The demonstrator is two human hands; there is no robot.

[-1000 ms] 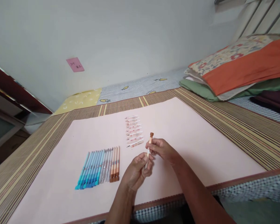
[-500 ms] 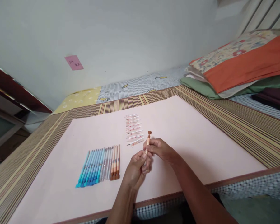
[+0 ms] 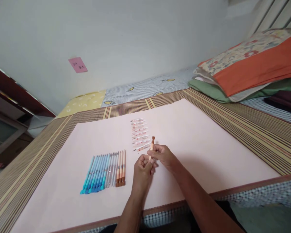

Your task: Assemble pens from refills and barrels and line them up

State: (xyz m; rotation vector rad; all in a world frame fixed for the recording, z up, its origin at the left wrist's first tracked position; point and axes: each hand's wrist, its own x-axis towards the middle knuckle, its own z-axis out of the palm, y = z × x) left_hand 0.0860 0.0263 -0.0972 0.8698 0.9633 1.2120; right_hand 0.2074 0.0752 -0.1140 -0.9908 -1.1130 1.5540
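Both my hands meet over a pale pink sheet [image 3: 196, 136]. My right hand [image 3: 163, 155] pinches the upper barrel of an orange pen [image 3: 152, 142] with a brown top that sticks up past the fingers. My left hand [image 3: 142, 169] is closed round the pen's lower end, which is hidden by the fingers. Just beyond the hands lies a column of several small white pen refills [image 3: 139, 134]. To the left, a tight row of assembled pens [image 3: 104, 172] lies side by side, blue ones, then clear ones, then orange ones.
The pink sheet lies on a striped woven mat [image 3: 254, 129] over a bed. Folded bedding and an orange pillow [image 3: 254, 68] are stacked at the back right. A pink note [image 3: 78, 64] is stuck to the wall. Dark shelving [image 3: 12, 97] stands at the left.
My hands have closed together along the pen: the white section seen between them one second ago is now covered. The pair of hands has drifted slightly left and away from me.
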